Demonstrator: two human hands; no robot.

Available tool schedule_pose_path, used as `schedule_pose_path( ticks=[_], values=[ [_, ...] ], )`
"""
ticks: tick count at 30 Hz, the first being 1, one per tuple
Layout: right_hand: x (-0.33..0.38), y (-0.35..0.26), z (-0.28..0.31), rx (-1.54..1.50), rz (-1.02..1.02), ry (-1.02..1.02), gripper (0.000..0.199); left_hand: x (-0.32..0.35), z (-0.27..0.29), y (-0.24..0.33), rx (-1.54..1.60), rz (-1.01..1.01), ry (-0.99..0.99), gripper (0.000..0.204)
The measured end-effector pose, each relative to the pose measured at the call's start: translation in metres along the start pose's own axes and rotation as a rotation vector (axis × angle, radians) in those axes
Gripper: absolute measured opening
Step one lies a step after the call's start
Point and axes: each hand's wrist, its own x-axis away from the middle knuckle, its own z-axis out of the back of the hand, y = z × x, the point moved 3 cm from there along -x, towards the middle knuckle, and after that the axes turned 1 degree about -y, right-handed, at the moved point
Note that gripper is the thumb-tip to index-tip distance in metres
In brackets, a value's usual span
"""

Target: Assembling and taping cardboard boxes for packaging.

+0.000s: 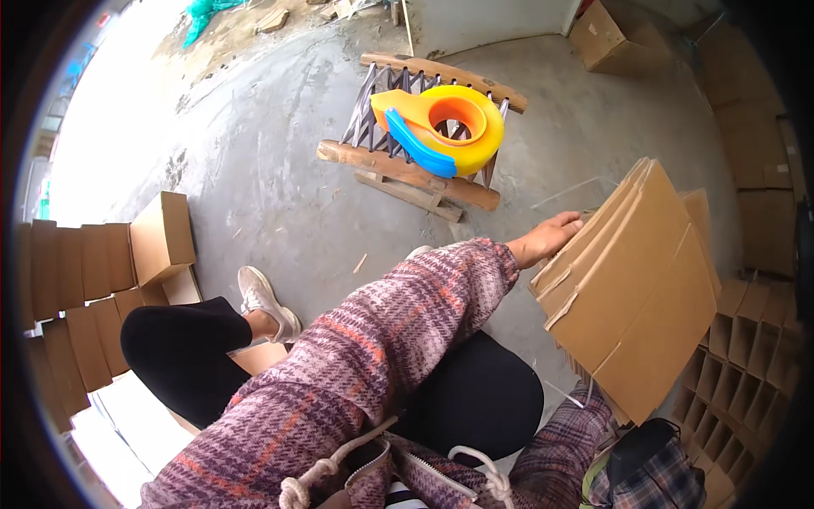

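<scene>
A stack of flattened cardboard boxes (636, 293) is tilted up at my right side, its layered edges facing left. My left arm reaches across my body, and my left hand (547, 239) is closed on the far left edge of that stack; its fingertips are partly hidden by the cardboard. The right sleeve runs up under the stack's near corner, where the cardboard covers my right hand, so its fingers do not show. Ahead, a yellow and orange tape dispenser (489, 140) with a blue handle lies on a low wooden stool (339, 153) with woven straps.
Folded cardboard boxes (59, 263) are stacked at the left, with an open box (163, 237) at their end. More box stacks (742, 348) line the right side. An open carton (604, 38) stands at the far right on the concrete floor (254, 161).
</scene>
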Motion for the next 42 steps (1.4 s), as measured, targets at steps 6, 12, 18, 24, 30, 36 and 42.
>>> schedule_pose_path(
  ticks=[6,12,18,24,30,36,42],
  values=[
    [-0.005,0.020,-0.017,0.005,-0.068,0.007,0.050,-0.043,-0.013,-0.013,-0.054,0.053,-0.294,0.066],
    [0.008,0.042,-0.020,0.005,-0.132,0.008,0.048,-0.062,0.006,-0.046,-0.372,0.143,-0.208,0.076],
    [0.017,0.040,-0.030,0.009,-0.144,-0.010,0.047,-0.034,0.012,-0.058,-0.444,0.105,-0.140,0.081],
    [0.033,0.042,-0.056,-0.025,-0.144,-0.055,0.045,0.023,0.052,-0.072,-0.434,0.001,-0.016,0.078],
    [0.061,0.021,-0.071,-0.076,-0.099,-0.089,0.044,0.054,0.071,-0.036,-0.318,-0.085,0.006,0.068],
    [0.126,-0.019,-0.053,-0.155,0.013,-0.028,0.042,0.140,0.067,0.062,-0.279,0.086,0.067,0.068],
    [0.135,-0.050,0.001,-0.246,0.013,0.016,0.036,0.166,0.036,0.087,-0.694,-0.163,-0.041,0.057]
  ],
)
